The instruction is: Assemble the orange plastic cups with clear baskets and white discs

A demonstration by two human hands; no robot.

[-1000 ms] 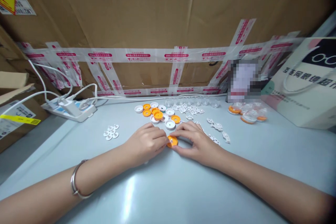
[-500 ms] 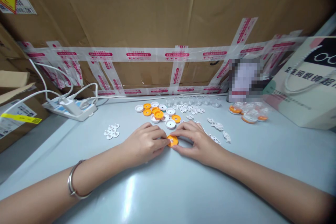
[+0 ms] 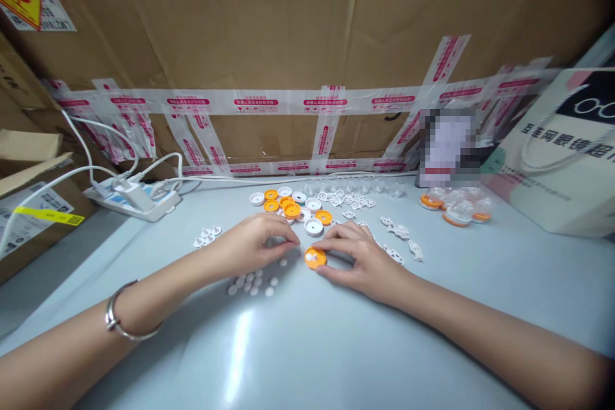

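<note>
My right hand (image 3: 358,256) holds an orange round plastic cap (image 3: 321,264) by its rim, thumb and fingers on either side, on the table. A small white piece (image 3: 311,257) sits inside the cap. Just left of it, apart from the cap, my left hand (image 3: 262,240) hovers palm down with its fingertips together; nothing shows between them. Below that hand lie several small white discs (image 3: 250,282). White pieces with upright stems (image 3: 207,236) are partly hidden behind the left forearm. Beyond the hands is a group of orange and white round caps (image 3: 314,227).
White lattice-like pieces (image 3: 398,230) lie behind my right hand, with clear domes (image 3: 379,186) farther back. Orange-based clear domes (image 3: 456,214) stand at right, near a paper bag (image 3: 542,173). A power strip (image 3: 139,202) sits at left. Large taped cardboard (image 3: 288,25) closes the back.
My left hand has let go of the orange cap and moved left and up, uncovering the white discs and the white piece in the cap. My right hand keeps its hold.
</note>
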